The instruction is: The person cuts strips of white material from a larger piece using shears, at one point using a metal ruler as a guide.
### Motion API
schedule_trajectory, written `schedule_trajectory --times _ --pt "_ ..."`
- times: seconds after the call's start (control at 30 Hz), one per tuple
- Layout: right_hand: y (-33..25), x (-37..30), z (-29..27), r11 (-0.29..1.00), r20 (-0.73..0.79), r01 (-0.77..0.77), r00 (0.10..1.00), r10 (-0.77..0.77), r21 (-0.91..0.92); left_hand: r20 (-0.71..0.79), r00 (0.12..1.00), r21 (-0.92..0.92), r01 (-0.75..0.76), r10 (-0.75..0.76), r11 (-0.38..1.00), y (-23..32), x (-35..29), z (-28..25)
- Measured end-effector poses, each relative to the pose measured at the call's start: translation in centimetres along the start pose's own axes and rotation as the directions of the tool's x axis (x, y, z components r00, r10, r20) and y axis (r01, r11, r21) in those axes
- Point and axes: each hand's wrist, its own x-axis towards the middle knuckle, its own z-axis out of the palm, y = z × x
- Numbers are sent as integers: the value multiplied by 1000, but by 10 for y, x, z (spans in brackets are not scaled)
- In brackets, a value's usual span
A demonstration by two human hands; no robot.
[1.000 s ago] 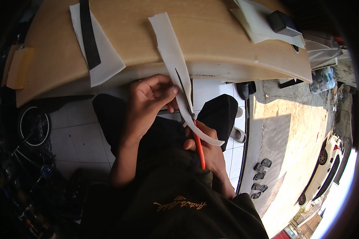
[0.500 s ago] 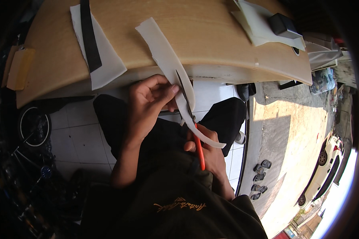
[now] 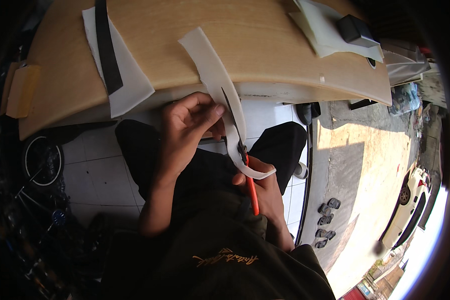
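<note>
White floor tiles (image 3: 92, 167) lie below the hands, and a pale wooden tabletop (image 3: 265, 45) curves across the view above them.

Far left of the hands, a tan block (image 3: 22, 90) sits at the tabletop's end, and below it a bicycle wheel (image 3: 42, 160) rests on the tiles. Up and left of the left hand, a white sheet (image 3: 130, 80) hangs over the tabletop's near edge with a black strip (image 3: 107, 50) lying along it.

The left hand (image 3: 187, 127) is just below the tabletop's edge, fingers curled, thumb and fingertips pinching the left edge of a long white band (image 3: 215, 75). This band starts on the tabletop above the hands, droops over the edge between them, and curls to a loose end (image 3: 260, 174) over the right hand.

Scissors (image 3: 242, 150) with orange handles point up into the band beside the left thumb, the dark blades slightly parted around the material. The right hand (image 3: 265, 192) sits lower and nearer the body, closed around the handles. Both hands are above the person's lap in black trousers (image 3: 205, 172).

Up and right of the hands, another white sheet (image 3: 330, 35) lies on the tabletop with a small dark box (image 3: 355, 30) on it. Right of the right hand, sunlit pavement (image 3: 365, 165) spreads out, with several dark sandals (image 3: 327, 222) near the doorstep and a white car (image 3: 410, 210) further off.
</note>
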Motion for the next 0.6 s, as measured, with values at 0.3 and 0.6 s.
schedule_trajectory --times 0.3,0.6 --pt "7 2 4 990 -5 133 991 -133 55 122 990 -15 70 -68 997 8 -3 -12" --pt "10 -1 9 994 26 -3 1000 0 113 -56 998 -78 5 -10 997 8 -4 -1"
